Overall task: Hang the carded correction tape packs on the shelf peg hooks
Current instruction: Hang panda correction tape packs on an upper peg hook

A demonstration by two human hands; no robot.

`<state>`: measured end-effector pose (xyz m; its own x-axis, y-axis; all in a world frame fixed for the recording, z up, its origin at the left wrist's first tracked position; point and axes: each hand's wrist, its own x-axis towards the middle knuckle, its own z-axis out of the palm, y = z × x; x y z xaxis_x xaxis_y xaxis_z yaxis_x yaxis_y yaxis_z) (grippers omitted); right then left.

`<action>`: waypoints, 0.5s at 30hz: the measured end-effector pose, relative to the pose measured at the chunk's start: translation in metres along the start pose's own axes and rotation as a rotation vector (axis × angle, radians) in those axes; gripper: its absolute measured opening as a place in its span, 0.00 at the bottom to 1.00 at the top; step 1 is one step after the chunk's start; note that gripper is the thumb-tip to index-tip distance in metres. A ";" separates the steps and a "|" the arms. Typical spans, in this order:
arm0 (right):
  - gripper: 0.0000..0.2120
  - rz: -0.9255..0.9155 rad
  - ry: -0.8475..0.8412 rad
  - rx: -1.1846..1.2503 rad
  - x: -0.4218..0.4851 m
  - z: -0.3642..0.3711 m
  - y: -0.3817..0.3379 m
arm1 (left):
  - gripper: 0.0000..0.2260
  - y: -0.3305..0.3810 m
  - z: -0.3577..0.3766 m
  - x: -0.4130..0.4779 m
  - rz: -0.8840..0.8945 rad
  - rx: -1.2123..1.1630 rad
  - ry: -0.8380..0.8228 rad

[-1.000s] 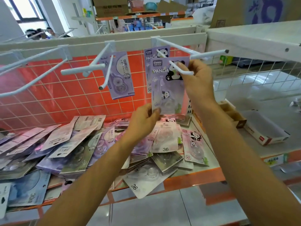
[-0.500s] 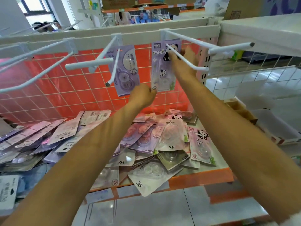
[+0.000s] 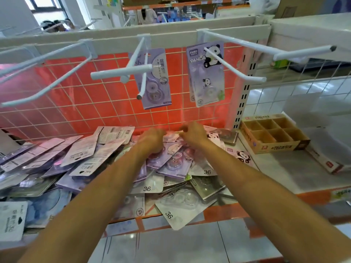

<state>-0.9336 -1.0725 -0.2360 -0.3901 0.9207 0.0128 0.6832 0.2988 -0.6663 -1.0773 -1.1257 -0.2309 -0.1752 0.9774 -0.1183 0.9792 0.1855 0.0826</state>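
Panda correction tape packs hang at the back of the right peg hook, with no hand on them. A plain purple pack hangs on the middle peg hook. Below them a loose pile of carded packs covers the shelf. My left hand and my right hand are both low over the far middle of the pile, close together, fingers curled. Both are motion-blurred, so whether either one holds a pack is unclear.
An orange wire grid panel backs the shelf. Long bare peg hooks stick out at the left. A cardboard divider box and a flat carton sit on the white shelf to the right. The shelf's orange front edge is near me.
Both hands have let go of the panda pack, now hanging at the back of the right hook, and dropped down to the pile on the shelf.
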 end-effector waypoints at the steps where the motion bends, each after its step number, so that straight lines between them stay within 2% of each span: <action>1: 0.14 -0.013 -0.037 -0.032 -0.001 0.006 -0.001 | 0.21 -0.001 0.001 0.001 -0.003 -0.004 -0.008; 4: 0.18 -0.034 -0.076 -0.119 0.002 0.020 -0.004 | 0.17 -0.005 0.008 0.000 0.020 -0.004 -0.014; 9: 0.22 -0.026 -0.095 -0.198 0.010 0.028 -0.010 | 0.17 -0.009 0.013 -0.005 0.070 -0.031 0.049; 15: 0.15 -0.027 -0.136 -0.232 0.014 0.034 -0.016 | 0.14 -0.009 0.014 -0.008 0.073 -0.057 0.054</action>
<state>-0.9708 -1.0727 -0.2506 -0.4788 0.8740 -0.0825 0.7884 0.3868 -0.4785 -1.0836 -1.1370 -0.2449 -0.1102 0.9923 -0.0562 0.9824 0.1173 0.1452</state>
